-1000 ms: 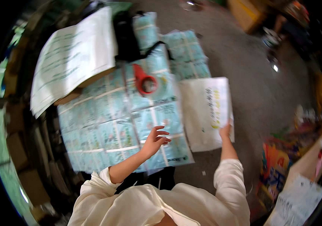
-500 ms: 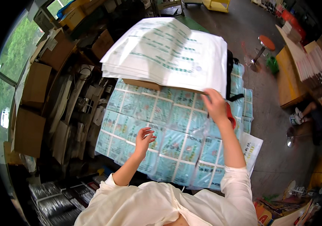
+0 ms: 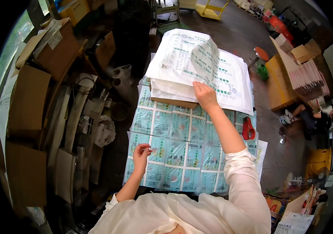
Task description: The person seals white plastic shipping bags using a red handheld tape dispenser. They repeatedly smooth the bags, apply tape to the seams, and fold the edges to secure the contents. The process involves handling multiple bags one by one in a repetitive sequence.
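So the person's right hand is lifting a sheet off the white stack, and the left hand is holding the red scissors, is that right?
Not quite. In the head view the left hand rests on the blue-green printed sheets, holding nothing. The red scissors lie apart, beside the right forearm. The right hand is indeed lifting a sheet off the white stack.

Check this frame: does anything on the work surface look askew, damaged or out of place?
Only one thing stands out: the top sheet of the white stack is curled upward, with the right hand at its lower edge. The left hand rests on the flat teal printed sheets. A red tool lies at their right edge. Nothing looks spilled or torn.
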Tool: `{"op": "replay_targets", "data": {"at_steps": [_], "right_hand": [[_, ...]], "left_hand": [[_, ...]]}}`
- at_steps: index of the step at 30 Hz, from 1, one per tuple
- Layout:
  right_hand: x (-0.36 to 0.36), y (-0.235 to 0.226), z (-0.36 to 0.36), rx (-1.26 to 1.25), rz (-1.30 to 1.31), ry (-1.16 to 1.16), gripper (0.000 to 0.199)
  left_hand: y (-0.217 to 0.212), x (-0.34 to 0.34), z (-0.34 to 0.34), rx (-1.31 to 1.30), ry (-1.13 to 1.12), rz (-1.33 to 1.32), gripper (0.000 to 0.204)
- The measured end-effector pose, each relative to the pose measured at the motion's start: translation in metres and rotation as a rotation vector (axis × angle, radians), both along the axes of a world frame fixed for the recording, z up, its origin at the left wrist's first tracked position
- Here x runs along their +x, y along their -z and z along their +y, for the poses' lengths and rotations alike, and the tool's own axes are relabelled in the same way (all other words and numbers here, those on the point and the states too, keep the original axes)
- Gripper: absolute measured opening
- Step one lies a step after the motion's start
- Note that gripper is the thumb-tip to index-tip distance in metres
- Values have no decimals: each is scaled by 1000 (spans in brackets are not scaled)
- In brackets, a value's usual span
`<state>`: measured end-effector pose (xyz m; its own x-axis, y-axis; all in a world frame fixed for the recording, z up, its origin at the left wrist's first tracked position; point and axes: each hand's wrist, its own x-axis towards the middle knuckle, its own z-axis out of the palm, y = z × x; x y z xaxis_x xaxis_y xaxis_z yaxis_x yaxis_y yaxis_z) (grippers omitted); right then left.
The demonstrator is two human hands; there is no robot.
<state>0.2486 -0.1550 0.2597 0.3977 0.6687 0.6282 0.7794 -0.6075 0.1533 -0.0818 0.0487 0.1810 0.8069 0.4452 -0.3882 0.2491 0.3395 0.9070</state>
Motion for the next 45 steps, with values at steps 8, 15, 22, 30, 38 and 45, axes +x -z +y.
{"op": "replay_targets", "data": {"at_steps": [8,15,22,30,38,45], "right_hand": [[-14,-41,-17,714,-71,198,17],[-188,-47,-72,109,-241,-194,22],[-354,21,-78,198,245,-296,29],[-369,84,-109,-78,759,-37,48],[-355,159,-169,-390,938,372,62],[-361,190,-99,-283,895,428,68]], "left_hand": [[-42,30,24,-170,102,-235,15],[-79,61,32,-354,393,-264,62],[-8,12,50,-217,130,-255,61],[28,-76,103,286,94,81,25],[108,-88,180,679,-17,204,41],[114,-31,204,1638,-289,701,70]]}}
